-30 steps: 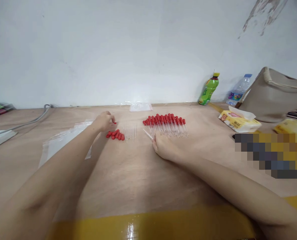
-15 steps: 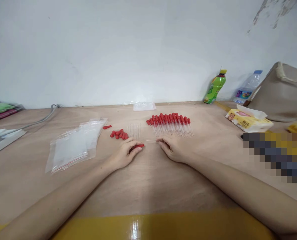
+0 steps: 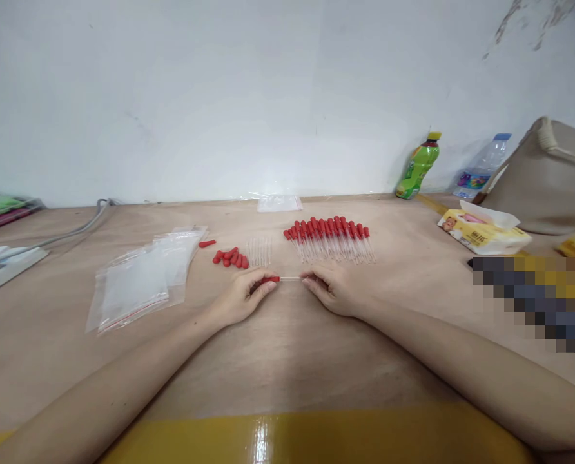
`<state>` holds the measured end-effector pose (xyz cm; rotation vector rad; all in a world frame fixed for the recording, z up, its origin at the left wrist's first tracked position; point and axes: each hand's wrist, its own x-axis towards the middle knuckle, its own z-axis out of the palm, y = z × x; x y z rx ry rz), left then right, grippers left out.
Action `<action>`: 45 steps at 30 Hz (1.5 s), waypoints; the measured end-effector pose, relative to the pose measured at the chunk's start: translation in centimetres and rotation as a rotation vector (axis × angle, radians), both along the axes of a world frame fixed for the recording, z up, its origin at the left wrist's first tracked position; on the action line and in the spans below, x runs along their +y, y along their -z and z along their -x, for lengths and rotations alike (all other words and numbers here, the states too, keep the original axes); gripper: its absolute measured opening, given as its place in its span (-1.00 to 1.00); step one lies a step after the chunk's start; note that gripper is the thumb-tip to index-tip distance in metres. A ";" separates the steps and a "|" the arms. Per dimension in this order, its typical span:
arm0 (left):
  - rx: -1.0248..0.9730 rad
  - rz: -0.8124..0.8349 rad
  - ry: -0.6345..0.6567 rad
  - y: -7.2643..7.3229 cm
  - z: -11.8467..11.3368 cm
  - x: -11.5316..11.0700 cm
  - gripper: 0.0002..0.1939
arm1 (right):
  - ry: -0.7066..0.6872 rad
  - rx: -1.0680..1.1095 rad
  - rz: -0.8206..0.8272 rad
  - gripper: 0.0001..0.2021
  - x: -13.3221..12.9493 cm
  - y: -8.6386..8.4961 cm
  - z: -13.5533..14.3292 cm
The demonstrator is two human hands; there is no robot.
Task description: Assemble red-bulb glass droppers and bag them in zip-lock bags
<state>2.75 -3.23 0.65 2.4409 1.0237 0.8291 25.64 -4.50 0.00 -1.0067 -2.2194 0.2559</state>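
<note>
My left hand (image 3: pixel 249 293) pinches a red rubber dropper bulb (image 3: pixel 271 280), its open end facing right. Between finger and thumb my right hand (image 3: pixel 327 289) grips a thin clear glass dropper tube (image 3: pixel 291 278), held level. The tube's left end meets the mouth of the bulb; how far in it sits I cannot tell. Behind my left hand lie a small pile of loose red bulbs (image 3: pixel 230 258) and a row of bare glass tubes (image 3: pixel 260 251). Beyond my right hand, several droppers with red bulbs (image 3: pixel 333 235) lie side by side, bulbs toward the wall.
Clear zip bags (image 3: pixel 137 283) lie spread at the left, near a grey cable (image 3: pixel 75 231). Against the wall at right lean a green bottle (image 3: pixel 419 166) and a water bottle (image 3: pixel 483 167). A yellow tissue pack (image 3: pixel 483 233) and a beige bag (image 3: pixel 543 180) are nearby.
The glass tube has come down and left in my right hand, closing the gap to the red bulb. My left hand has stayed nearly in place.
</note>
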 end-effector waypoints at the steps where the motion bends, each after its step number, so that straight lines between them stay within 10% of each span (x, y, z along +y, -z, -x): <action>1: 0.000 0.008 -0.002 0.0 0.0 0.0 -0.81 | 0.005 0.007 -0.004 -0.82 0.0 0.0 0.0; 28: -0.042 0.150 0.036 0.1 -0.4 -0.3 -0.83 | 0.016 -0.165 -0.199 -0.81 0.2 0.6 0.3; 45: -0.036 0.043 0.005 0.3 -0.8 0.3 -0.84 | 0.073 -0.126 -0.052 -0.74 0.6 0.8 1.4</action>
